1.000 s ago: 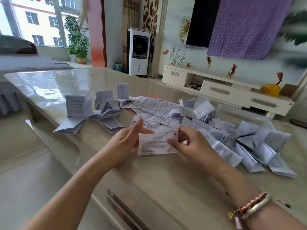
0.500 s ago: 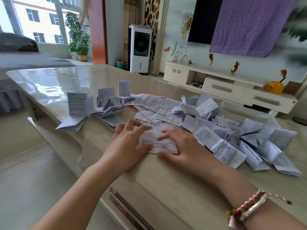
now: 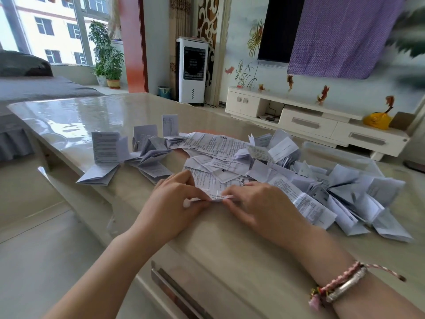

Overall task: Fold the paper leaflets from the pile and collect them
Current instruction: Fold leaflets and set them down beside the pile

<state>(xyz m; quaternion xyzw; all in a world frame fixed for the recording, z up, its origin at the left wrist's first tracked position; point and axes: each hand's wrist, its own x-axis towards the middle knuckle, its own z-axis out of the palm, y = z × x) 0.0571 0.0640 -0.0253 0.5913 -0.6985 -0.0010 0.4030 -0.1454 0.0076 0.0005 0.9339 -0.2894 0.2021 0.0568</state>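
A small printed paper leaflet (image 3: 212, 194) lies on the glossy table (image 3: 230, 245) between my hands, its near edge doubled over. My left hand (image 3: 174, 201) pinches that folded edge at the left with thumb and fingers. My right hand (image 3: 259, 203) pinches the same edge from the right. Behind and to the right spreads the big pile of loose leaflets (image 3: 322, 187). A group of folded leaflets (image 3: 147, 155) stands at the left of the table.
A clear plastic box (image 3: 340, 155) sits behind the pile at the right. The table's left edge (image 3: 69, 180) drops to the floor, and a drawer handle (image 3: 174, 293) shows in the near front. A white TV cabinet (image 3: 310, 120) stands beyond.
The leaflet was held up a second ago, then pressed flat on the table. Now both hands pinch its near edge, which is folded into a narrower strip.
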